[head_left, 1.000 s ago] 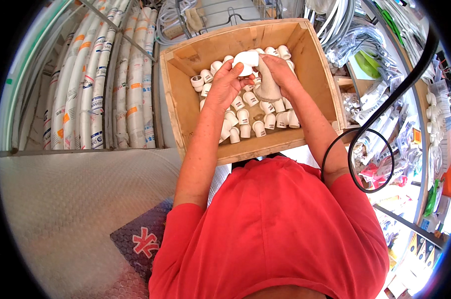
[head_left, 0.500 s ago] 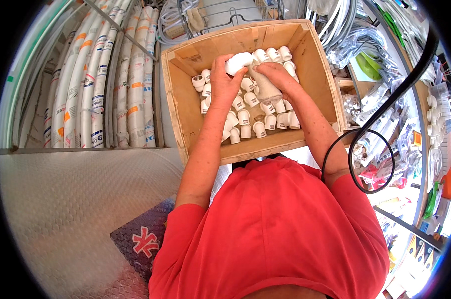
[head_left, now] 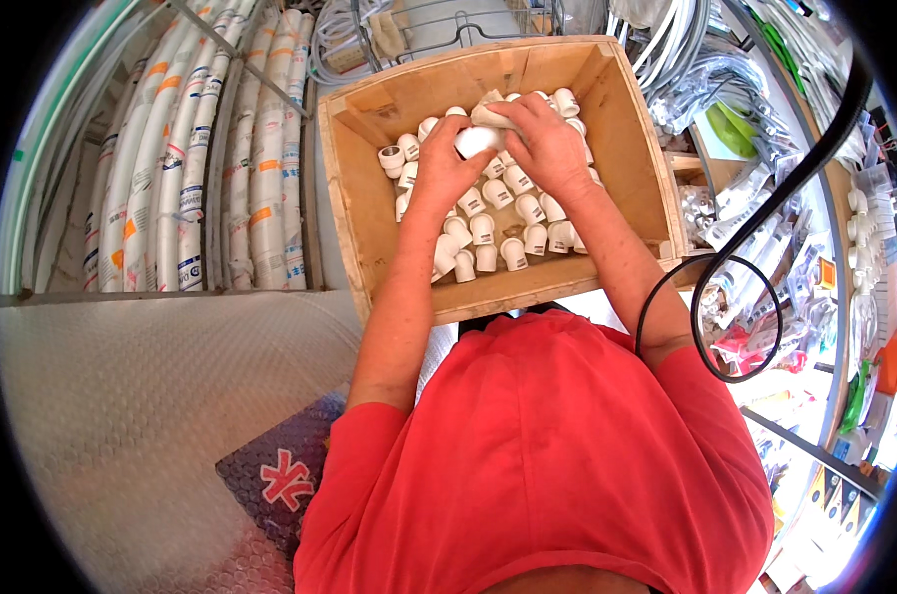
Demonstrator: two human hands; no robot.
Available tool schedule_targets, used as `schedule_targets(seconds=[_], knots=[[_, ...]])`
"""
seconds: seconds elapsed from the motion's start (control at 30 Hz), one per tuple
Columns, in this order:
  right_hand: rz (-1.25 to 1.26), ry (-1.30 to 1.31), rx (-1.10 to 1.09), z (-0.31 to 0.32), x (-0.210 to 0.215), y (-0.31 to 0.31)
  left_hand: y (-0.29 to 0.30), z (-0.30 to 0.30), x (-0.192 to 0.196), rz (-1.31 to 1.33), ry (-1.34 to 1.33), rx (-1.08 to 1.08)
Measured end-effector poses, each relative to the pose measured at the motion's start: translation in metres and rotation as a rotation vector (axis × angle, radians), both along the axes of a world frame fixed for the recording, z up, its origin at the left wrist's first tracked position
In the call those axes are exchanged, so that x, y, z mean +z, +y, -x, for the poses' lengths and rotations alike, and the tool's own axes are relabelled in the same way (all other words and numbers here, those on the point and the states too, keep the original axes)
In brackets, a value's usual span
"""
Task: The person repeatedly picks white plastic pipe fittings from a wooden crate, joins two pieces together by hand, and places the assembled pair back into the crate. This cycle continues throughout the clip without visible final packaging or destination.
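**Both hands work a beige cloth against a white pipe elbow over a wooden box**

The left hand is curled round the elbow, thumb on the near side, fingers over its left part. The right hand grips the cloth, which is bunched under its fingers and laid against the elbow's upper right. The two hands are close together; whether their fingertips touch cannot be told. Much of the held elbow is hidden by fingers and cloth, only its glossy white curve showing. It is held above the contents of the box, a little left of the middle and nearer the far edge than the near edge.

Loose white elbows stand and lie in the box, from the far edge down toward the near edge, many with small dark print. By the left wall one short fitting turns its open, dark socket upward.

The near edge of the box lies next to the person's red shirt. Beyond the far edge is a wire basket. Off the left edge, wrapped pipes stand in a rack; off the right edge are bagged parts and a looped black cable.
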State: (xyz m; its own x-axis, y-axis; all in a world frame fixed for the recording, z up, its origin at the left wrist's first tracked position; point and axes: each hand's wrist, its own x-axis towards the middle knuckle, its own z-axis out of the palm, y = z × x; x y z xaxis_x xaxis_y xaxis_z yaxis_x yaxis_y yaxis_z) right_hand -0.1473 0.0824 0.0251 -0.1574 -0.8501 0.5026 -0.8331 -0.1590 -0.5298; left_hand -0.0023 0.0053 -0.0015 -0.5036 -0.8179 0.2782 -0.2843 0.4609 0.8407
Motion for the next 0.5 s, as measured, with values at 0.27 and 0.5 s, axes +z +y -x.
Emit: schedule_targets(seconds=[0.27, 0.5], knots=[[-0.339, -0.908, 0.235, 0.031, -0.024, -0.011, -0.007, -0.009, 0.009, -0.863, 0.457, -0.356], [-0.499, -1.006, 0.188, 0.026, -0.018, -0.008, -0.007, 0.005, -0.001, -0.789, 0.634, -0.059]])
